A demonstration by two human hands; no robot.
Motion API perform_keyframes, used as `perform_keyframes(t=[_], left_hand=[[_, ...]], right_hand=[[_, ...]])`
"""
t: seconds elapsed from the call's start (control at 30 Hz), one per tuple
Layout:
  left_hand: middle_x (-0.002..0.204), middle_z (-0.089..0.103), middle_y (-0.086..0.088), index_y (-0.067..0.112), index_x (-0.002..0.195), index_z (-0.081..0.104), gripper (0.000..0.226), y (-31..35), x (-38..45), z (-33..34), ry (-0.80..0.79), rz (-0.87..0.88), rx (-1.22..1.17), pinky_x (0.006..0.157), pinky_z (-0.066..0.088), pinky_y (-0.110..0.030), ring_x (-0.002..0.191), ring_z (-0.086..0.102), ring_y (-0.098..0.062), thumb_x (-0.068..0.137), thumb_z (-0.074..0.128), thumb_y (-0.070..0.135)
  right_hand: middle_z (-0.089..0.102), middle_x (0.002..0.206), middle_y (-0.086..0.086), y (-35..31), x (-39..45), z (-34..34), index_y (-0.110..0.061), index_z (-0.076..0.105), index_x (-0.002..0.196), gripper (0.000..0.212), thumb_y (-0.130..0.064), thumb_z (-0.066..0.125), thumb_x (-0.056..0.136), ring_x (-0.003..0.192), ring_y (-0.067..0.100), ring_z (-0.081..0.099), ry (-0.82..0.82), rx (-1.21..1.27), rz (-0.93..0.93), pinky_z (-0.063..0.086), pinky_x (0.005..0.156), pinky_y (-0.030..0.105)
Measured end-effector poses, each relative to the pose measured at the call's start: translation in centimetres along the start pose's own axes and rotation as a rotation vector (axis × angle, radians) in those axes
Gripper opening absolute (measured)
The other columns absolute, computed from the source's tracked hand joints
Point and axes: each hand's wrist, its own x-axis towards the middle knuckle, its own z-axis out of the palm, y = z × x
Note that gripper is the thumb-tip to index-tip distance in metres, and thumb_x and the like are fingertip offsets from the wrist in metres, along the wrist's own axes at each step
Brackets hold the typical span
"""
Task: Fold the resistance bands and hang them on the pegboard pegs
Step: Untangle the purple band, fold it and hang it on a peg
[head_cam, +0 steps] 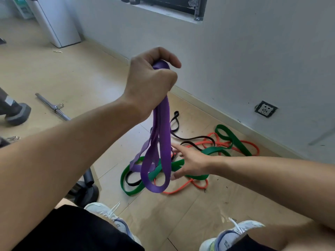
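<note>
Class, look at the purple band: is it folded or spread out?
Folded. The purple band hangs in several doubled loops from the left hand, whose grip bunches its top.

Lighting: soft, even daylight, moderately bright; source direction cannot be told. Shadows: faint and diffuse on the floor [54, 73]; slightly darker beneath the near forearm. Glare: small highlight on the metal bar [52, 107]; otherwise matte. Sharpness: centre acceptably crisp; fine detail smeared, slight softness on the raised left hand [150, 78]. Distortion: wide-angle bowing of the wall [253, 60] and skirting toward edges; forearms enlarged.
</note>
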Motion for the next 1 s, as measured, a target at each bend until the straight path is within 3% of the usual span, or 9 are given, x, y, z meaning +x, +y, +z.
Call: perform_keyframes(t=[0.07, 0.13, 0.2, 0.37, 0.53, 0.67, 0.77, 0.9, 1.0], left_hand=[[0.054, 0.048, -0.002, 0.024, 0.065, 0.068, 0.035, -0.2, -0.3, 0.2, -0.059, 0.006, 0.008, 0.054, 0.035, -0.028, 0.060, 0.044, -0.024, 0.053, 0.051, -0.004], [0.055, 0.048, -0.006, 0.023, 0.066, 0.068, 0.034, -0.4, -0.4, 0.2, -0.072, -0.001, -0.010, 0.056, 0.035, -0.030, 0.061, 0.045, -0.025, 0.052, 0.050, -0.003], [0.056, 0.050, -0.004, 0.024, 0.065, 0.068, 0.035, -0.6, -0.2, 0.1, -0.062, -0.021, -0.040, 0.059, 0.038, -0.032, 0.063, 0.048, -0.026, 0.052, 0.051, -0.003], [0.069, 0.058, -0.001, 0.026, 0.065, 0.070, 0.035, -1.3, 1.1, -1.5, 0.022, -0.071, -0.067, 0.063, 0.048, -0.032, 0.073, 0.059, -0.028, 0.052, 0.056, -0.004], [0.071, 0.054, -0.005, 0.015, 0.084, 0.067, 0.039, -3.1, 3.4, -4.7, 0.194, -0.286, -0.181, 0.069, 0.042, -0.036, 0.078, 0.052, -0.026, 0.061, 0.055, -0.014], [0.074, 0.055, -0.006, 0.013, 0.091, 0.065, 0.035, -4.2, 4.3, -5.5, 0.189, -0.338, -0.184, 0.057, 0.045, -0.026, 0.059, 0.052, -0.017, 0.073, 0.053, -0.015], [0.079, 0.060, -0.007, 0.008, 0.098, 0.066, 0.025, -6.6, 4.8, -7.1, 0.106, -0.365, 0.028, 0.065, 0.047, -0.029, 0.063, 0.057, -0.019, 0.077, 0.058, -0.004], [0.112, 0.066, -0.012, 0.012, 0.104, 0.068, 0.030, -10.2, 4.4, -9.7, -0.211, -0.486, 0.368, 0.098, 0.048, -0.045, 0.115, 0.060, -0.035, 0.075, 0.064, 0.018], [0.122, 0.066, -0.002, 0.025, 0.119, 0.062, 0.038, -11.1, 3.4, -9.6, -0.468, -0.509, 0.595, 0.091, 0.047, -0.031, 0.121, 0.059, -0.023, 0.083, 0.073, 0.020]], right_hand=[[0.048, 0.154, -0.015, -2.1, -0.2, -0.4, -0.038, 0.030, 0.157, 0.114, -0.046, 0.096, 0.064, 0.137, -0.001, 0.045, 0.094, 0.216, -0.126, 0.040, 0.112, 0.020], [0.065, 0.132, -0.017, -4.3, -0.5, -1.6, -0.036, 0.050, 0.139, 0.084, -0.039, 0.096, 0.068, 0.116, -0.009, 0.059, 0.154, 0.327, -0.162, 0.047, 0.090, 0.007], [0.075, 0.109, -0.009, -5.6, -0.4, -2.1, -0.029, 0.063, 0.121, 0.060, -0.041, 0.094, 0.070, 0.097, 0.003, 0.072, 0.178, 0.315, -0.166, 0.060, 0.080, 0.019], [0.077, 0.097, 0.005, -4.2, 0.7, -2.7, -0.014, 0.067, 0.106, 0.034, -0.027, 0.085, 0.080, 0.091, 0.023, 0.077, 0.208, 0.289, -0.104, 0.065, 0.084, 0.041], [0.070, 0.097, -0.001, -2.5, 0.0, -5.6, -0.022, 0.062, 0.116, 0.046, -0.025, 0.089, 0.079, 0.085, 0.015, 0.070, 0.194, 0.231, -0.101, 0.056, 0.074, 0.027], [0.070, 0.092, -0.007, -1.4, -0.2, -5.9, -0.033, 0.061, 0.104, 0.039, -0.029, 0.089, 0.078, 0.083, 0.012, 0.069, 0.162, 0.051, -0.057, 0.053, 0.071, 0.023], [0.071, 0.092, -0.004, -0.9, -0.8, -7.2, -0.029, 0.061, 0.107, 0.037, -0.019, 0.085, 0.080, 0.079, 0.012, 0.070, 0.211, 0.045, -0.056, 0.055, 0.065, 0.022], [0.073, 0.098, 0.002, -0.6, -2.0, -8.8, -0.024, 0.060, 0.111, 0.042, -0.013, 0.083, 0.078, 0.081, 0.018, 0.071, 0.292, 0.067, -0.063, 0.057, 0.067, 0.024], [0.072, 0.090, 0.000, -1.4, -2.4, -8.9, -0.024, 0.060, 0.107, 0.038, -0.011, 0.081, 0.077, 0.068, 0.011, 0.066, 0.292, 0.016, -0.097, 0.052, 0.059, 0.020]])
